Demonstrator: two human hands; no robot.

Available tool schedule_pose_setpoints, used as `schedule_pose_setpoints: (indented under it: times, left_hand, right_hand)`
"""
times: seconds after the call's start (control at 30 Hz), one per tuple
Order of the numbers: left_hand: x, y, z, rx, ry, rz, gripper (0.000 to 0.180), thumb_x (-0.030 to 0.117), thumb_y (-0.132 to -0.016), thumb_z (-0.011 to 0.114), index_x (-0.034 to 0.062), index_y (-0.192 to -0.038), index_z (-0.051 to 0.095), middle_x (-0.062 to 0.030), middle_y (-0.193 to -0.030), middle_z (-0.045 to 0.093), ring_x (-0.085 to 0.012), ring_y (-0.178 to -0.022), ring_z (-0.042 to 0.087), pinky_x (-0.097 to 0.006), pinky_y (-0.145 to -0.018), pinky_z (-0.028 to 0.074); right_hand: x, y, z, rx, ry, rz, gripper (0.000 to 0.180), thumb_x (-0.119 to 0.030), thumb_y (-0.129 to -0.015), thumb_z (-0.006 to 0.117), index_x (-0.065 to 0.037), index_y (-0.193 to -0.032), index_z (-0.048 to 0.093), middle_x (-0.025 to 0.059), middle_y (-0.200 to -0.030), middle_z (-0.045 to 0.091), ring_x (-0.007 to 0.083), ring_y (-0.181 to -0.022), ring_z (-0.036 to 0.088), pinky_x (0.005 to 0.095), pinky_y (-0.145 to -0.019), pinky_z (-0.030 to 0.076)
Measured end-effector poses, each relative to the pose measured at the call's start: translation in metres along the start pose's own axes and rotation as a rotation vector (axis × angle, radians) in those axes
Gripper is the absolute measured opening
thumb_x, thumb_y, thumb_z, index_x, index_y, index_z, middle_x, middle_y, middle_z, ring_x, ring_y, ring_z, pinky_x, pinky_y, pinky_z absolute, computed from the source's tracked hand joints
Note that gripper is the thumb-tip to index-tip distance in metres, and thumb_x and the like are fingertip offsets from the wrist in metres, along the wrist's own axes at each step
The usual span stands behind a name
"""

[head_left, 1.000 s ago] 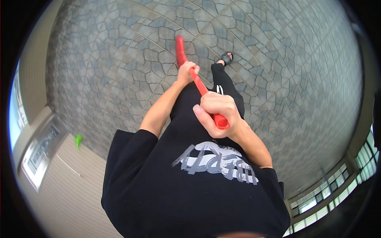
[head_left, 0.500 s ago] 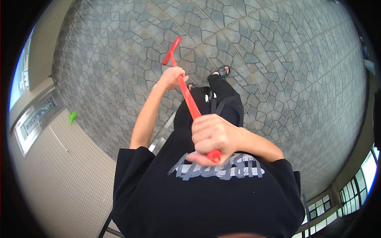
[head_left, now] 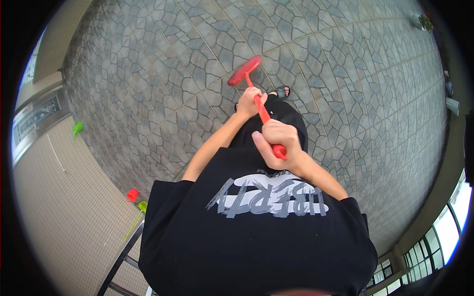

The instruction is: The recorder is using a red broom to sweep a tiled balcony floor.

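I hold a red broom with both hands over a grey stone-patterned floor. My left hand grips the red handle lower down, close to the brush head. My right hand is closed around the top end of the handle, near my chest. The brush head rests on or just above the paving ahead of my foot in a black sandal. My black shirt with a grey print fills the lower picture.
A tiled wall runs along the left, with a green object, a small red cup-like item and a yellow-green tool by it. A metal ladder frame stands lower left. Pots line the right edge; windows sit lower right.
The brush head has come into view and swung out ahead of my foot. Both hands kept their grip on the handle while the view shifted.
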State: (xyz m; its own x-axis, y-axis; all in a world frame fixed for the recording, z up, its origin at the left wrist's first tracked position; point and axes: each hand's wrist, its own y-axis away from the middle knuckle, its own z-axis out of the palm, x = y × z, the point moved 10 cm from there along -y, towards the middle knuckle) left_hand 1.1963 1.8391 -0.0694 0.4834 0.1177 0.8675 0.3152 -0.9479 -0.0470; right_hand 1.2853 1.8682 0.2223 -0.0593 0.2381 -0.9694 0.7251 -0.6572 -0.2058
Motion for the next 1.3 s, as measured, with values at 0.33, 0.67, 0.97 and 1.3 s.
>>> schedule_pose_setpoints:
  times: [0.33,0.67,0.97,1.3]
  left_hand:
    - [0.075,0.017,-0.088,0.400,-0.089,0.054,0.026,0.014,-0.082,0.075,0.0045,-0.066,0.058,-0.0129,-0.071,0.062,-0.0361,-0.076,0.063,-0.044,-0.071,0.050]
    - [0.030,-0.053,-0.032,0.649,-0.237,0.076,0.030,0.026,-0.080,0.084,0.0069,-0.079,0.061,-0.0116,-0.076,0.064,-0.0357,-0.079,0.065,-0.047,-0.074,0.050]
    - [0.039,-0.061,0.093,0.441,0.084,-0.148,0.031,0.005,-0.081,0.072,0.0023,-0.063,0.046,-0.0155,-0.063,0.050,-0.0348,-0.063,0.054,-0.042,-0.059,0.043]
    - [0.110,0.011,0.152,0.742,0.058,-0.296,0.031,0.003,-0.079,0.070,0.0018,-0.060,0.045,-0.0164,-0.060,0.051,-0.0348,-0.056,0.052,-0.043,-0.056,0.041]
  right_hand:
    - [-0.092,0.016,0.016,-0.129,-0.135,-0.250,0.041,0.007,-0.071,0.072,-0.010,-0.055,0.038,0.0039,-0.052,0.039,0.0255,-0.044,0.038,0.0379,-0.048,0.029]
    - [0.027,-0.016,-0.051,0.073,-0.042,-0.085,0.033,0.008,-0.090,0.066,-0.002,-0.063,0.050,0.0096,-0.060,0.050,0.0251,-0.054,0.052,0.0363,-0.057,0.042]
    - [0.008,-0.018,-0.134,-0.281,-0.036,-0.175,0.035,0.009,-0.081,0.073,-0.006,-0.061,0.048,0.0083,-0.059,0.049,0.0279,-0.054,0.054,0.0385,-0.058,0.047]
    - [-0.022,0.024,-0.178,-0.601,-0.169,-0.243,0.035,-0.001,-0.085,0.072,-0.006,-0.059,0.049,0.0083,-0.054,0.049,0.0300,-0.049,0.052,0.0401,-0.053,0.042]
